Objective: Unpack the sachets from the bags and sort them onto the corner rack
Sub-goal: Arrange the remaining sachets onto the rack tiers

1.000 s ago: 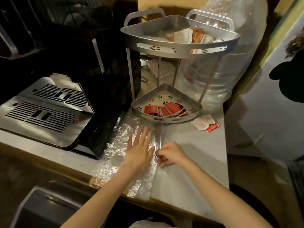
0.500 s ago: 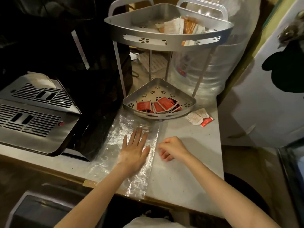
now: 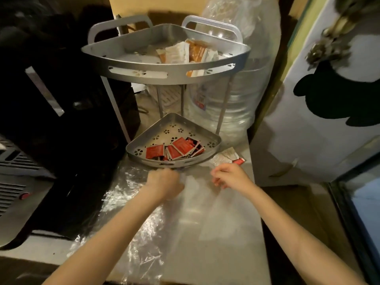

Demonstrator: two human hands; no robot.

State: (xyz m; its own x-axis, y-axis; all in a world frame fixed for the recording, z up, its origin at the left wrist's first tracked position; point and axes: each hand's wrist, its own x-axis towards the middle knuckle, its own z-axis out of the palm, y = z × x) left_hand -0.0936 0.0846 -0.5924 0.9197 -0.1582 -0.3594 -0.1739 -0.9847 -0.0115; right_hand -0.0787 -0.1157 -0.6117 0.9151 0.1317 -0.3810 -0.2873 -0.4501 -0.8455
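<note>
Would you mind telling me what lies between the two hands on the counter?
In the head view, only bare grey counter shows between the left hand and right hand; motion blur may hide clear plastic film.

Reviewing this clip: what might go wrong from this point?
1. The left hand bunches the clear plastic bag right under the lower rack tray; pulling may snag it.
2. Loose sachets lie on the counter beside the tray, near the right hand, and may get swept off or missed.

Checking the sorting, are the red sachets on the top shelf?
No, the red sachets lie in the rack's bottom tray.
</note>
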